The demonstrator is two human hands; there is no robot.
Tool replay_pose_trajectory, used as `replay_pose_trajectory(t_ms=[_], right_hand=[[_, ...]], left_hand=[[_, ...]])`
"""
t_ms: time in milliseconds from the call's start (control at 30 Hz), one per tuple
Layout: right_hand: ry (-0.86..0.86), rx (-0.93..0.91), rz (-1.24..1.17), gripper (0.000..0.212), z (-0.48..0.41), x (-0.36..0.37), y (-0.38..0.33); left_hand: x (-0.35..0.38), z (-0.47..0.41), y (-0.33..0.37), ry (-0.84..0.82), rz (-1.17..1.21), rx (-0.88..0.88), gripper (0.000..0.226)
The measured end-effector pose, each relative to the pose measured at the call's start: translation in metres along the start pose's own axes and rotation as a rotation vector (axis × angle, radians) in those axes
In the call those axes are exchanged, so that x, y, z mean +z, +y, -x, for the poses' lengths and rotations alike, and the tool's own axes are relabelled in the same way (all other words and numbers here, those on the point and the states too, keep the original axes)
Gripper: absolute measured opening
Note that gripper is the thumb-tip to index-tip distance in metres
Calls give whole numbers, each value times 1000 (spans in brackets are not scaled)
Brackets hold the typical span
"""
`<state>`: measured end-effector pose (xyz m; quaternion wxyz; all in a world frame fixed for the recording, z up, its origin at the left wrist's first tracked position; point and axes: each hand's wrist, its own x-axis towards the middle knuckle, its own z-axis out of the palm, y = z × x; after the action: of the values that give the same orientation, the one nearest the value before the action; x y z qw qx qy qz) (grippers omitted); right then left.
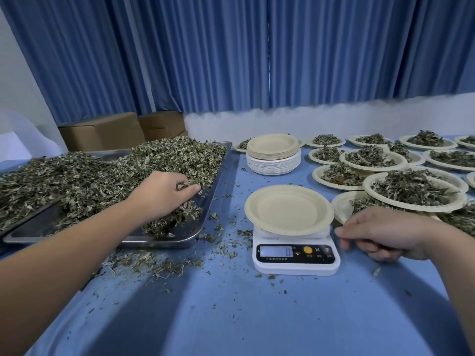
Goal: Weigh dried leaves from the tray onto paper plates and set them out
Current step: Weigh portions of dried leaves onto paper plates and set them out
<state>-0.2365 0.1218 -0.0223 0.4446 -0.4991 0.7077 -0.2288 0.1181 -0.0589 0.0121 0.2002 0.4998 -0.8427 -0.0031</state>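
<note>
One round pulp-paper plate (289,210) on white plastic scale (295,263). Left hand (164,194) fingers curled round crumbly dried leaves (174,155) in steel tray (164,244). Right hand (377,232) loosely curled, empty, beside scale.

Left hand (167,194) curls its fingers round a clump of dried leaves (77,181) heaped on a steel tray (180,240). An empty paper plate (288,209) sits on a white digital scale (295,263) whose display reads 0. The right hand (377,235), loosely curled and holding nothing, rests just beside the scale. Behind stand a stack of paper plates (273,155) and, at right, filled plates (411,188). Leaf fragments (154,263) litter the blue surface (231,317).
</note>
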Motion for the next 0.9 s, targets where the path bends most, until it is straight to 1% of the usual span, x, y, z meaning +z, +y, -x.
replay_pose_trajectory(t_ms=[100, 233, 367, 600, 667, 733, 833, 900], right_hand=[[17, -12, -5, 31, 0, -1, -1], [21, -4, -5, 31, 0, -4, 0], [21, 0, -18, 31, -1, -7, 2], [6, -6, -26, 31, -1, -7, 4], [1, -4, -21, 31, -1, -6, 4], [-1, -5, -12, 31, -1, -6, 3], [-4, -1, -2, 31, 0, -5, 2], [-9, -3, -5, 30, 1, -5, 2]], left_hand=[[-4, -4, 2, 9, 9, 7, 33], [-10, -15, 17, 90, 96, 43, 38], [-10, -28, 59, 183, 175, 115, 39], [29, -44, 140, 196, 388, 211, 39], [45, -45, 154, 143, 428, 219, 43], [58, -43, 162, 37, 419, 238, 46], [68, -38, 162, -146, 424, 293, 38], [66, -34, 157, -228, 458, 326, 36]])
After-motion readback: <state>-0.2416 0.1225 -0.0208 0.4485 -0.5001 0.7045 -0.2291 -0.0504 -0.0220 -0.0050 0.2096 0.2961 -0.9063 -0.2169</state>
